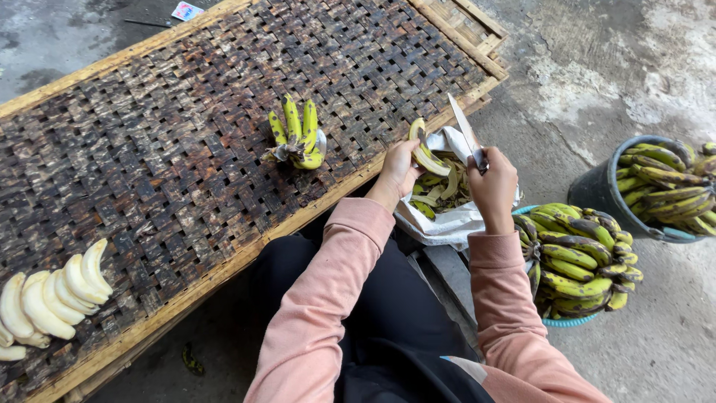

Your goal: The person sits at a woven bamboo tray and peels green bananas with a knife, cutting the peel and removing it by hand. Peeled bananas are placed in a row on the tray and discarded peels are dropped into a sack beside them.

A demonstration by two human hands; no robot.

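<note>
Nearest: pink sleeves [313, 313] over dark trousers, person seated at the edge of the woven tray [149, 149].

Left hand [399, 170]: fingers closed around a banana [426, 153], yellow-green skin partly stripped, strips hanging down. The banana is held in the air just off the tray's near edge, above the white bag [447, 224].

Right hand [494, 183]: clenched on a knife handle, blade [464, 128] pointing up and away, tip tilted left. The blade sits just beside the banana; can't tell if it touches.

The white bag lies under both hands, open, with banana peels [440, 186] inside.

Right of the right forearm: blue basket [567, 321] piled with unpeeled bananas [578, 257], green-yellow with black blotches. Touching or nearly touching the sleeve.

Far left on the tray: row of peeled bananas [52, 295], pale cream, lying side by side, well apart from the hands.

Mid tray, beyond the left hand: small bunch of green-yellow bananas [297, 134], stem end down in a bit of white wrap, fingers up.

The tray is dark woven strips in a light wooden frame, set at an angle on a concrete floor [597, 75].

Far right: dark bucket [604, 190] full of more unpeeled bananas, partly cut by the frame edge.
</note>
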